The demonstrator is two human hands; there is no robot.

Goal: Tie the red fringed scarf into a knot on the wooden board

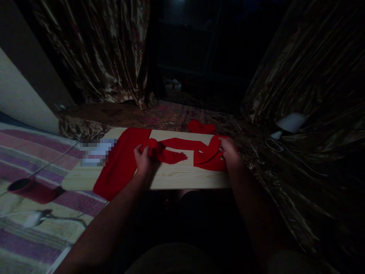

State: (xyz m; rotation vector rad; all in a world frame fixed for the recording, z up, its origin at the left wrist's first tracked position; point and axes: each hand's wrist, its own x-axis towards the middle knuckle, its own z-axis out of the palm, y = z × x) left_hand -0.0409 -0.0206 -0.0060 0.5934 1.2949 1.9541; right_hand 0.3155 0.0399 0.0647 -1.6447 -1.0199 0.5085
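A pale wooden board lies in front of me with red cloth spread over it. My left hand pinches the end of a red cloth strip with a ragged, frayed tip. Under and beside that hand is a larger folded red cloth that hangs over the board's near edge. At the board's right end my right hand grips the edge of a red cloth piece with small holes cut in it. Another red band joins this piece along the back.
A small red scrap lies just beyond the board. To the left, a dark red cylinder and white cables rest on a striped cover. A white lamp-like object with a cord is at right. Curtains hang behind.
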